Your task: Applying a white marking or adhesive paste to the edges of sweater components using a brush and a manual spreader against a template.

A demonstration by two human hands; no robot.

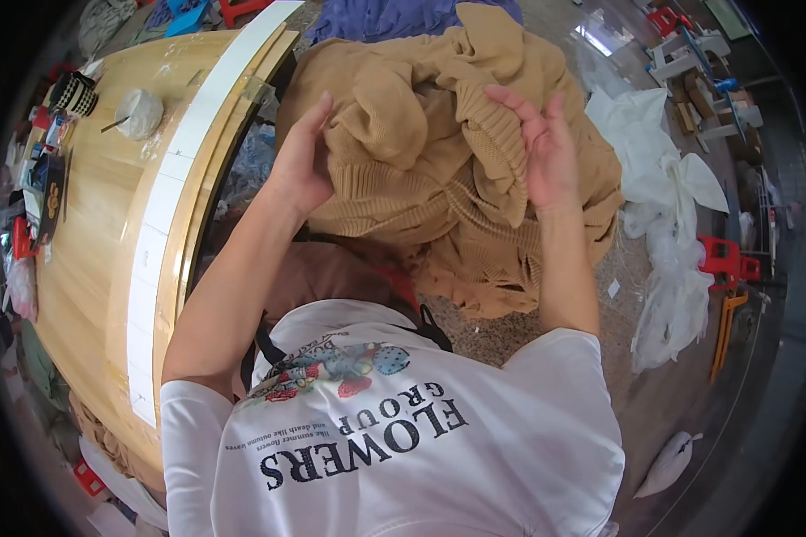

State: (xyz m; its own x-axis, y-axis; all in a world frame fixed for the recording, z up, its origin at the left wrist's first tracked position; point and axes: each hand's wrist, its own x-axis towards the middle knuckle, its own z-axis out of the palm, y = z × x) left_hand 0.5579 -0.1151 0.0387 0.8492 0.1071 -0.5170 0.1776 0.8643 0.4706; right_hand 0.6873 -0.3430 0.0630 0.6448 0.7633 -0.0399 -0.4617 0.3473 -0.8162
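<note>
A heap of tan knitted garments (381, 121) lies in front of me, with ribbed bands and folds bunched together. My left hand (309, 166) is at the heap's left side, palm turned inward, its visible fingers stretched out against the knit; some fingers are hidden. On the other side, my right hand (548, 152) has its fingers apart and lightly bent, touching a folded ribbed band (493, 134) that stands up from the heap. Neither hand visibly grips the fabric.
A wooden table (90, 215) with a long white measuring strip (157, 237) along its edge stands at my left. It bears a white container (140, 114). Purple fabric (403, 18) lies beyond the heap. Clear plastic sheeting (663, 268) and a red stool (718, 261) are at right.
</note>
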